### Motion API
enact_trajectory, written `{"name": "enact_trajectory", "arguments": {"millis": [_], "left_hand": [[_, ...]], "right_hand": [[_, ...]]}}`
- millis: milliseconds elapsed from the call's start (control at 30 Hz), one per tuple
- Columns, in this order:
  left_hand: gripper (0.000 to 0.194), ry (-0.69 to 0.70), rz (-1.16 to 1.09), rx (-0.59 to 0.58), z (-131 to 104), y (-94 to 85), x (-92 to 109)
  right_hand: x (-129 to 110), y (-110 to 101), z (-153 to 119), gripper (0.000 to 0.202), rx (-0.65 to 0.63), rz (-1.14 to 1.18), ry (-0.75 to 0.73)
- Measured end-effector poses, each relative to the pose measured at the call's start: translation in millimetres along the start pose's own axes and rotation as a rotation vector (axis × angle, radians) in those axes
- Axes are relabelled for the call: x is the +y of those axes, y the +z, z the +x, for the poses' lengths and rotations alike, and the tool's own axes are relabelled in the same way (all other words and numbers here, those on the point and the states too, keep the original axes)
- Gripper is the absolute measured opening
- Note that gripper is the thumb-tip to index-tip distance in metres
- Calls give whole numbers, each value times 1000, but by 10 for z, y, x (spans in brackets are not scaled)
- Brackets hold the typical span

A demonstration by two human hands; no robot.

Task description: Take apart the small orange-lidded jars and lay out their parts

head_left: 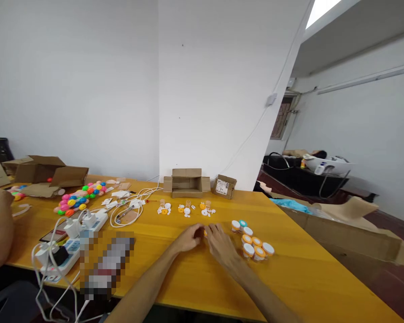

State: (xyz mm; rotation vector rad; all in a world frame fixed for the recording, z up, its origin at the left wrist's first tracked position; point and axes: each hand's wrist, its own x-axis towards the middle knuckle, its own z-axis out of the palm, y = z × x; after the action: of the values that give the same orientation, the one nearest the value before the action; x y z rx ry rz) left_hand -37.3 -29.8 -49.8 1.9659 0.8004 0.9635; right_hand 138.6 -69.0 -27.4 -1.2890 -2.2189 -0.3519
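My left hand (188,238) and my right hand (221,244) meet near the middle of the table, fingers curled in around a small orange piece (205,233). Only a sliver of that piece shows between them; the rest is hidden behind my fingers. To the right of my right hand stands a cluster of small jars with lids in white and orange (256,241) and one in teal (243,223). Beyond my hands lie three small groups of loose parts: a left group (164,210), a middle group (187,211) and a right group (207,210), with white and orange discs and little clear cups.
An open cardboard box (187,194) and a smaller carton (224,186) stand by the wall. On the left are white cables (128,220), a power strip (70,255), a blurred-out phone-like object (111,264) and colourful balls (77,200). Another person's arm (0,229) rests at far left.
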Motion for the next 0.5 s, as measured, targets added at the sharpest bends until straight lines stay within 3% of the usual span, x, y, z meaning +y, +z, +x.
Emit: {"name": "enact_trajectory", "arguments": {"millis": [133,267,367,500], "left_hand": [[33,0,-22,-23,-20,1,90],[30,-13,-72,23,-30,-11,255],[39,-19,-131,38,-26,-31,299],[47,-48,-159,77,-17,-55,270]], "right_hand": [[-85,155,32,19,169,392,287],[-133,304,26,38,272,777,523],[-121,344,18,54,264,972,598],[-81,327,8,63,208,1088,581]]}}
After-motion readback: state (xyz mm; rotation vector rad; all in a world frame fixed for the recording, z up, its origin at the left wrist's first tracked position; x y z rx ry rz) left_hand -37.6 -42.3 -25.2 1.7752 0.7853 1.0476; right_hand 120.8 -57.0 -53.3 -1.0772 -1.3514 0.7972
